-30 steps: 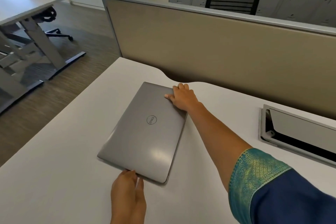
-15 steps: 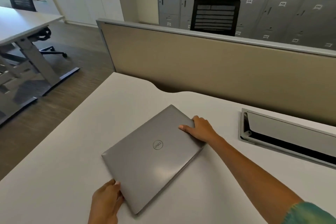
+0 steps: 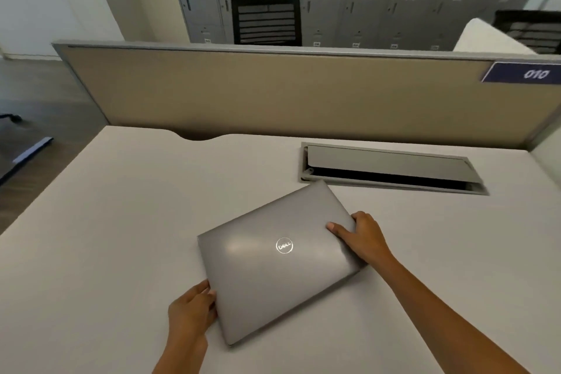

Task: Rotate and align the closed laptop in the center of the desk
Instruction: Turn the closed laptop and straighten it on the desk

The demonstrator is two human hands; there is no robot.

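A closed grey laptop (image 3: 273,264) with a round logo lies flat on the white desk (image 3: 121,222), turned at an angle so its far corner points toward the cable hatch. My left hand (image 3: 191,310) grips its near-left edge, fingers curled against the side. My right hand (image 3: 361,237) holds its right edge, thumb on the lid and fingers wrapped around the side. Both forearms reach in from the bottom of the view.
A grey cable hatch (image 3: 391,170) with a raised flap is set into the desk just behind the laptop. A tan partition (image 3: 273,94) runs along the desk's far edge. A black chair (image 3: 267,20) and grey lockers stand beyond it.
The laptop has turned clockwise and slid toward the right, nearer the cable hatch. Both hands kept their grip on its edges and moved with it. The camera view has swung right.
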